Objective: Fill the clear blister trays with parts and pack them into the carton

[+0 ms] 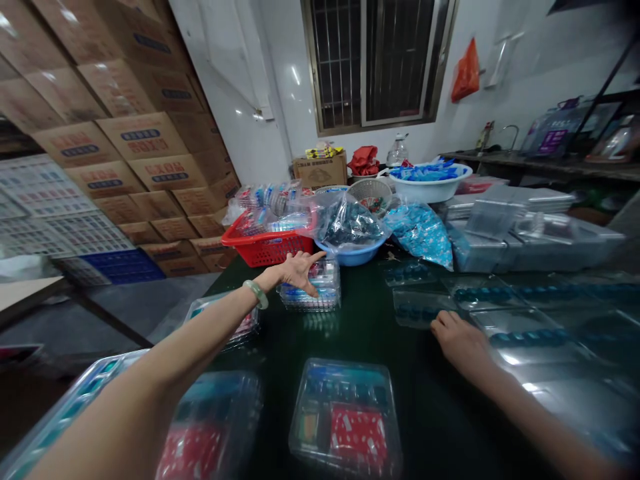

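My left hand (pixel 299 272), with a pale green bangle at its wrist, reaches out with thumb and fingers spread. It is over a small stack of clear plastic boxes (pixel 323 293), and I cannot tell whether it touches them. To the right, the fingers of my right hand (pixel 461 343) are bent together at the edge of a clear plastic tray (pixel 417 308) with a dark teal row inside; its fingertips are partly hidden. Nearer to me lies a filled clear box (pixel 345 417) with a red patterned packet. Beside it, a similar box (pixel 215 423) is partly behind my left arm.
A red basket (pixel 267 248) and a blue basin (pixel 357 255) hold plastic packs. A bag of blue packets (pixel 420 230) lies beside them. Stacked clear cases (pixel 493 247) and several trays (pixel 530 340) occupy the right side. Cartons (pixel 165 170) are piled at left.
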{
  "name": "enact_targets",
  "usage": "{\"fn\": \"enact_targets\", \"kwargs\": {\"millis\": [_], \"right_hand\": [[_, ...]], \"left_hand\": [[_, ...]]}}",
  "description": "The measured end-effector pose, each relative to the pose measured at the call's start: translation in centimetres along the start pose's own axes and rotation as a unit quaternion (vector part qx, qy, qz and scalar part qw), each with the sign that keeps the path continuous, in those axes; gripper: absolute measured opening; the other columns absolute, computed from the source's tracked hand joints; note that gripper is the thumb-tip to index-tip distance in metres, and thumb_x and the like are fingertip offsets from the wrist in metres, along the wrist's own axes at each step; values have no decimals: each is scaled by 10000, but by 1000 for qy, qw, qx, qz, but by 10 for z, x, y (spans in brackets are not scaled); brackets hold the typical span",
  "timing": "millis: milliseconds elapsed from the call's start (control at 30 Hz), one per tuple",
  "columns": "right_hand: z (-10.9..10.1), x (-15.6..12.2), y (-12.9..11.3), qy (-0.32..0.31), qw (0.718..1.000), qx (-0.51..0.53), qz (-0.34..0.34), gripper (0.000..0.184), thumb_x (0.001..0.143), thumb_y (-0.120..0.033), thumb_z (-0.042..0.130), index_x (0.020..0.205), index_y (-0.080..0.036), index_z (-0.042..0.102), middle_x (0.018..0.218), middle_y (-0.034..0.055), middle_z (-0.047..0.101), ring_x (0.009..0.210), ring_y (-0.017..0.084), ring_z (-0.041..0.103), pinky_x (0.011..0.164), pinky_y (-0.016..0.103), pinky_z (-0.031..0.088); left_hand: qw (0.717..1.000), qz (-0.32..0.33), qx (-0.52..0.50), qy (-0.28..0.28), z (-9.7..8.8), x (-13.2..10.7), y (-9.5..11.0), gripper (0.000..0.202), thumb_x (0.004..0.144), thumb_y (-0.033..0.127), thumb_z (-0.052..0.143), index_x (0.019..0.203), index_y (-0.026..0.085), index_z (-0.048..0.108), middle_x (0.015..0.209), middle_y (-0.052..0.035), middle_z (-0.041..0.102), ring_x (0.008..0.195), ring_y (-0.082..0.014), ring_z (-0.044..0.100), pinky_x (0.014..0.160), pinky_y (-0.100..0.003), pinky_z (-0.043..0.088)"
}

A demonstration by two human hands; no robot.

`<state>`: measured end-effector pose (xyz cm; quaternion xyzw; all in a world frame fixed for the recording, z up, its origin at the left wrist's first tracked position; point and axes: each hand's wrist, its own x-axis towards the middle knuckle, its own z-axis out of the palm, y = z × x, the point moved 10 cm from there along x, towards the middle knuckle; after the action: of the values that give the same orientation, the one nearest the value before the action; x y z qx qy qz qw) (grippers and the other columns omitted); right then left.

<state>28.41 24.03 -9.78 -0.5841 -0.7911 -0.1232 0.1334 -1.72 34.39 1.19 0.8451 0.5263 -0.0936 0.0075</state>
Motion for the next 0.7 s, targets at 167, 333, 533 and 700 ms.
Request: {"fn": "enact_targets", "kwargs": {"millis": [167,333,533,700], "right_hand": [[-19,-25,-37,75,995,-21,-65,221,822,-30,422,737,-170,571,758,57,534,744,179,451,631,296,292],[-47,-46,-45,137,989,-15,-53,237,820,-18,413,683,-164,539,695,57,504,710,181,428,623,297,284],[-91,-63,-36,151,988,-23,-25,246,844,-32,388,683,-164,519,696,57,492,704,179,409,617,298,284],[-128,-76,-31,163,986,-47,8,232,827,-36,378,670,-168,486,693,55,489,704,180,417,587,298,290]], "left_hand": [[999,15,10,43,-16,-11,11,1073,535,546,679,1420,247,152,1224,-163,450,1072,-357,422,886,-490,322],[993,61,-3,98,-36,-31,48,1018,589,550,638,1416,213,149,1146,-137,468,1009,-317,435,840,-441,348],[963,224,24,149,-48,-54,162,1047,521,545,666,1402,202,217,1090,-126,482,940,-293,443,802,-407,344],[955,253,63,140,-16,-28,199,991,495,509,657,1371,209,304,1041,-134,523,908,-314,471,743,-406,351]]}}
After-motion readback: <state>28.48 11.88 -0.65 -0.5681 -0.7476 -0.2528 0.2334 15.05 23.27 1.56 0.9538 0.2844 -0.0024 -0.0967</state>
